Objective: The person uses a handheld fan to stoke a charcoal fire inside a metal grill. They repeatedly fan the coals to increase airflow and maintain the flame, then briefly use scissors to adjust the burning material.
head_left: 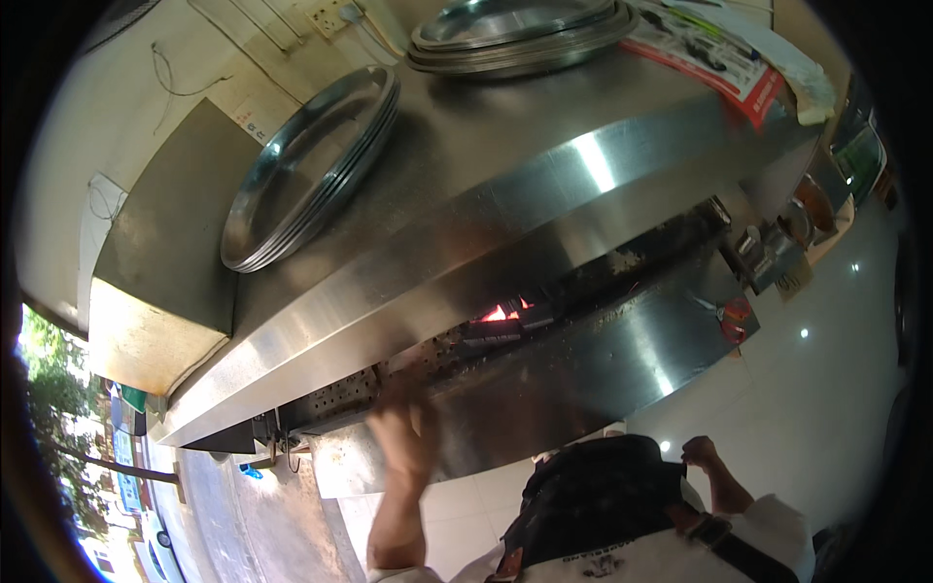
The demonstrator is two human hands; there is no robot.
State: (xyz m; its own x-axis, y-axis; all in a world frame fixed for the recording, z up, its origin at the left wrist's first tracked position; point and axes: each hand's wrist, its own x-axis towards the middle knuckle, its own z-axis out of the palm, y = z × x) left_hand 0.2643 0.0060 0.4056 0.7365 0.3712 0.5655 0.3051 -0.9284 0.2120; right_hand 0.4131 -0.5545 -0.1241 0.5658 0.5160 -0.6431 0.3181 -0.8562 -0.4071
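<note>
You seem to be tending the glowing charcoal (501, 314) at mid-frame. Your left hand (405, 429) blurs near the perforated trough (340, 394), grip impossible to tell; your right hand (699, 452), lower right, curls closed. Reaching nearer calls for heat caution.

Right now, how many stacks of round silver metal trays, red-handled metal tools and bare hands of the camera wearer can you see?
Stacks of round silver metal trays: 2 (left stack, right stack)
Red-handled metal tool: 1
Bare hands: 2 (left hand, right hand)
Total: 5
</note>
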